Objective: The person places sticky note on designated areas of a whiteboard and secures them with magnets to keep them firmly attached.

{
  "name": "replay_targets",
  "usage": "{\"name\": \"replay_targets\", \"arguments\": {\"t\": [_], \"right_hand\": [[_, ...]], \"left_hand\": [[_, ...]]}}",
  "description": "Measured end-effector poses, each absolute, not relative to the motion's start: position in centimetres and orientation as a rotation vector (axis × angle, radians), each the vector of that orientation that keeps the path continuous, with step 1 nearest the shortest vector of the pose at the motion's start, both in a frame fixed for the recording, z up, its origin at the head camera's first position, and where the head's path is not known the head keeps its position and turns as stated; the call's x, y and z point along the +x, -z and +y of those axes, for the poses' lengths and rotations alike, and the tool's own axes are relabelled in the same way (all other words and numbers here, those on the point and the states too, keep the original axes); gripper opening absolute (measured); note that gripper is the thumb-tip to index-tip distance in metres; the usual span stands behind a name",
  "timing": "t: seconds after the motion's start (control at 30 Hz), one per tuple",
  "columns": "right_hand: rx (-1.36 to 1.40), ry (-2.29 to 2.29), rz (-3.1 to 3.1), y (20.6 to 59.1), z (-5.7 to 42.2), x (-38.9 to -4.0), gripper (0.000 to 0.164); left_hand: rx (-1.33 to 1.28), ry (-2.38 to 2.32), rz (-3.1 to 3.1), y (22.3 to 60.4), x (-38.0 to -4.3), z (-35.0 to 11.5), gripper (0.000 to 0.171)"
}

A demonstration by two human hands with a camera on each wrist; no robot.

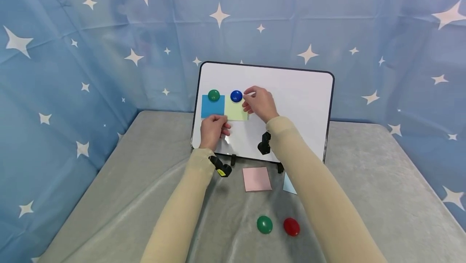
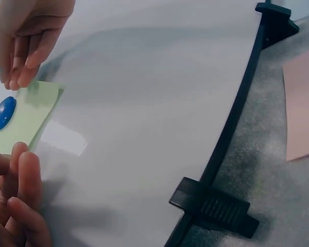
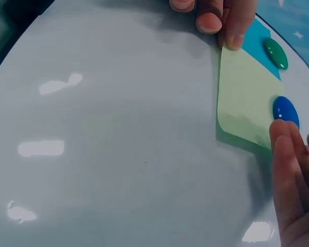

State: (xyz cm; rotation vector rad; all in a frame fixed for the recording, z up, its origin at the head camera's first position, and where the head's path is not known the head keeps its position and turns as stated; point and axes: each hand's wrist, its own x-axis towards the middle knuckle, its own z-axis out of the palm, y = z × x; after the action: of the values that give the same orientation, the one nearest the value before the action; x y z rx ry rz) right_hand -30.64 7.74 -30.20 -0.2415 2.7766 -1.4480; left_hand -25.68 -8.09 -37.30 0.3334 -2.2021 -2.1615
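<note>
A whiteboard (image 1: 291,105) leans upright, bearing a blue paper square (image 1: 212,107) under a green round magnet (image 1: 213,95). Beside it hangs a pale yellow-green paper square (image 3: 247,98), with a blue round magnet (image 1: 236,96) on its upper part. My left hand (image 1: 212,130) pinches the lower left corner of the yellow-green paper, thumb over its front. To the right of the blue magnet is my right hand (image 1: 260,103), its fingers loosely bent and holding nothing. In the right wrist view its fingertips (image 3: 280,126) overlap the magnet's edge.
On the grey cloth (image 1: 153,141) before the board lie a pink paper square (image 1: 257,179) and a light blue one (image 1: 289,185), partly hidden by my right sleeve. Closer are a green magnet (image 1: 264,224) and a red magnet (image 1: 291,227). Black clips (image 2: 211,206) support the board's lower edge.
</note>
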Motion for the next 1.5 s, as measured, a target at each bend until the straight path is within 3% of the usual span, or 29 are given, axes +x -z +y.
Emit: {"name": "replay_targets", "arguments": {"t": [0.7, 0.93, 1.5], "right_hand": [[-0.456, 1.630, 2.711, 29.5, 9.9, -26.6, 0.034], [-0.512, 1.619, 2.704, 29.9, 11.1, -24.4, 0.029], [-0.513, 1.636, 2.683, 30.4, 14.3, -17.3, 0.024]], "left_hand": [[0.279, 2.061, -2.227, 38.3, -24.5, -7.5, 0.022], [0.295, 2.080, -2.258, 38.9, -23.1, -6.8, 0.022], [0.046, 2.173, -2.233, 38.3, -19.6, -6.8, 0.028]]}}
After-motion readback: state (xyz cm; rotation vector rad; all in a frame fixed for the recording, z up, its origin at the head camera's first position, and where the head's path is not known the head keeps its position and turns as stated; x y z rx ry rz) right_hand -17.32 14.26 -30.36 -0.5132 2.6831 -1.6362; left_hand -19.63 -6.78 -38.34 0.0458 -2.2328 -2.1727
